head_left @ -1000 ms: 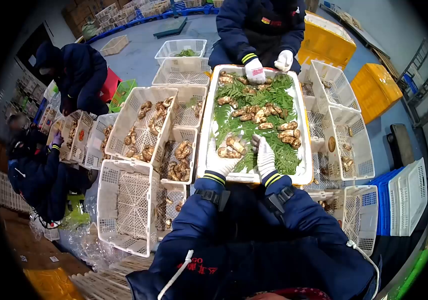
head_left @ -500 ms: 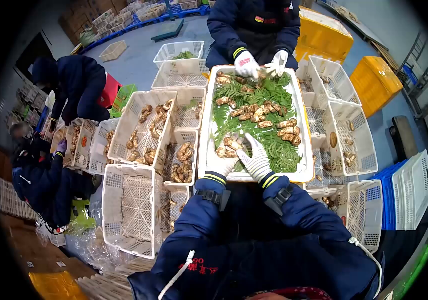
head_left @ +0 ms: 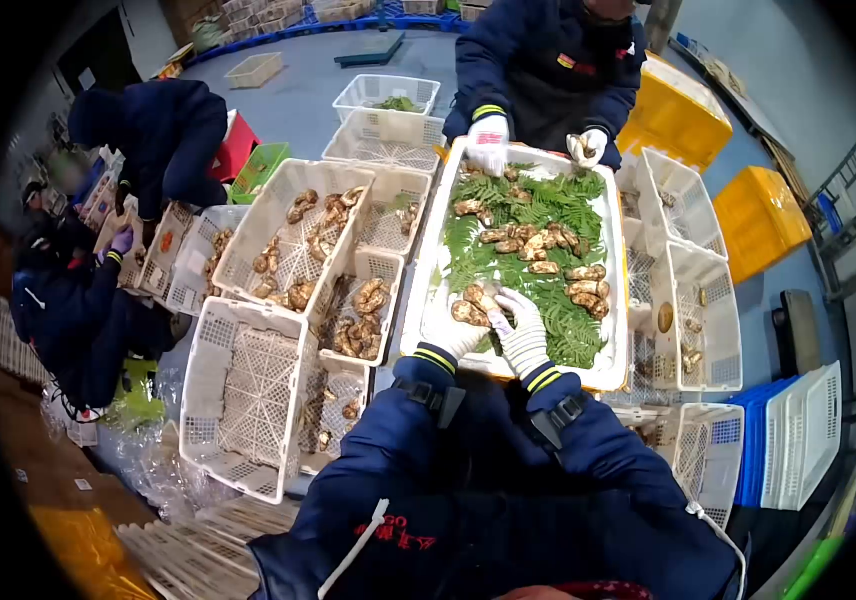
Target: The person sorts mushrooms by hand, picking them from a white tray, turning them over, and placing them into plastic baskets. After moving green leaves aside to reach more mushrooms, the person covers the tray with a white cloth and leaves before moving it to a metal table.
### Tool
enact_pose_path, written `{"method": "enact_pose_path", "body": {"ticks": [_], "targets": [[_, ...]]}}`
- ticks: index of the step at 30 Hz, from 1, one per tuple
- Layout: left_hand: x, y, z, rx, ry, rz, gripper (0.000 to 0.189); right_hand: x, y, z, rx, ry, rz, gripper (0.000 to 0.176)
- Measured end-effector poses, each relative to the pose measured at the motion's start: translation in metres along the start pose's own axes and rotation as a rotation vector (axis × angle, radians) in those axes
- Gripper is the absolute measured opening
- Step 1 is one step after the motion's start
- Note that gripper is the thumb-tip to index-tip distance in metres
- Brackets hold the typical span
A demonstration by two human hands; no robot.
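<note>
Both my hands wear white gloves at the near edge of a white foam box (head_left: 605,372) lined with green fern leaves (head_left: 573,330). My left hand (head_left: 451,328) is closed around brown and white mushrooms (head_left: 470,308) at the box's near left. Beside it, my right hand (head_left: 521,335) has its fingers on the pale stem end of one of these mushrooms. More mushrooms (head_left: 538,240) lie on the ferns in the middle, and a few (head_left: 588,287) lie at the right side.
Across the box, a co-worker's gloved hands (head_left: 488,143) are at its far edge, one holding a mushroom. White crates (head_left: 293,215) of mushrooms flank the box. Two people (head_left: 78,310) work at the left. Yellow boxes (head_left: 758,222) and stacked blue and white crates (head_left: 793,440) stand right.
The view has shifted, so the box appears further right. My right hand's fingers have closed in on the mushrooms. The co-worker's hands have moved apart.
</note>
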State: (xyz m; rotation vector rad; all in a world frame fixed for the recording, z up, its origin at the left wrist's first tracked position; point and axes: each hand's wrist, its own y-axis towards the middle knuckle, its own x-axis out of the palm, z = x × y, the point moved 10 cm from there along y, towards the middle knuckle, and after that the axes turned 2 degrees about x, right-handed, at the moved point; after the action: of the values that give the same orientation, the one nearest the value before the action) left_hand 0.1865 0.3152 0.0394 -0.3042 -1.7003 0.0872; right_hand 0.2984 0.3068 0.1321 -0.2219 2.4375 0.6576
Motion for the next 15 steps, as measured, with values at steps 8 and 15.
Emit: {"method": "enact_pose_path", "body": {"ticks": [8,15], "targets": [[0.027,-0.018,-0.009,0.013,0.017,0.086,0.081,0.001,-0.017,0.085,0.65,0.793,0.191,0.06],[0.047,-0.029,-0.017,0.025,0.032,0.161,0.079,0.001,-0.017,0.102,0.695,0.862,0.263,0.063]]}}
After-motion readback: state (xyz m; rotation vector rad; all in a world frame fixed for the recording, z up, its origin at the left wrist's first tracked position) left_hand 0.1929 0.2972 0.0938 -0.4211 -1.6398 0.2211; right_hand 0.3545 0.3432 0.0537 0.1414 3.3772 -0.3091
